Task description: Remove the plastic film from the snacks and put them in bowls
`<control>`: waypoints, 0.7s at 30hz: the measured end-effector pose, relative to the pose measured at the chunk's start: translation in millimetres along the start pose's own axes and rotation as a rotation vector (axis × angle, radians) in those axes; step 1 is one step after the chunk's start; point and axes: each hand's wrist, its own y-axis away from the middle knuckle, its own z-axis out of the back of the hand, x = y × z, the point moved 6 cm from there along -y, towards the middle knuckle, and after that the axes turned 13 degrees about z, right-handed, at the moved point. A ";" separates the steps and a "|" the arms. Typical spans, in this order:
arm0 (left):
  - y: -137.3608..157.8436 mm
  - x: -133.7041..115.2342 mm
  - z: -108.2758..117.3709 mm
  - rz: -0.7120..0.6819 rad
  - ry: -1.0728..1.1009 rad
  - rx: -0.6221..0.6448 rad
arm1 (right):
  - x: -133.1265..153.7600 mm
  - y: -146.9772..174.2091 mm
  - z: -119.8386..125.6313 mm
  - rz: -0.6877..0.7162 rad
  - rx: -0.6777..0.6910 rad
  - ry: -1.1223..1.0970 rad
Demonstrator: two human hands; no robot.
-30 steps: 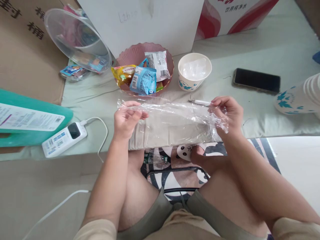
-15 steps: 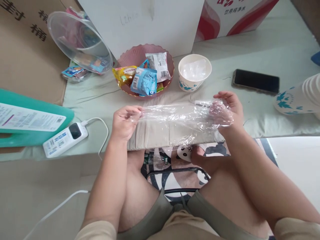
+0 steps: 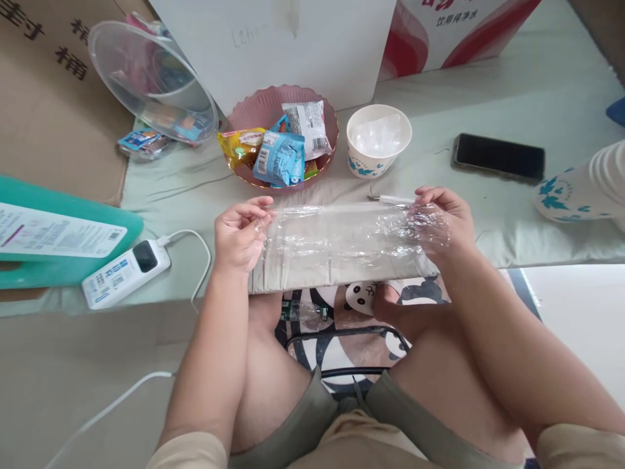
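Note:
A sheet of clear plastic film stretches between my two hands, above the front edge of the covered table. My left hand pinches its left end between thumb and fingers. At the other end, my right hand grips the film, which is bunched and wrinkled over the fingers. A thin tool with a white handle and a dark metal tip shows beside my right fingertips; whether I hold it or it lies on the table, I cannot tell. Behind the film stands a paper cup with crumpled clear plastic inside.
A pink bowl holds several wrapped snacks, in front of a white box. To the right lie a phone and stacked paper cups. On the left are a tipped clear tub, a green jug and a power bank.
The film is spread flatter and hangs a little less below the table edge. My left hand has moved slightly up and left. More of the thin tool shows by my right hand.

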 end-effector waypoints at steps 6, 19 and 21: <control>1.3 5.6 -2.2 0.258 0.024 0.014 | -3.2 0.7 -0.7 -0.062 -0.011 0.018; 7.3 13.6 -9.0 0.388 -0.121 0.136 | 2.4 1.1 -4.1 0.096 0.133 0.283; 6.3 14.4 -6.8 0.367 -0.140 0.097 | 3.5 1.8 -3.0 0.135 0.161 0.379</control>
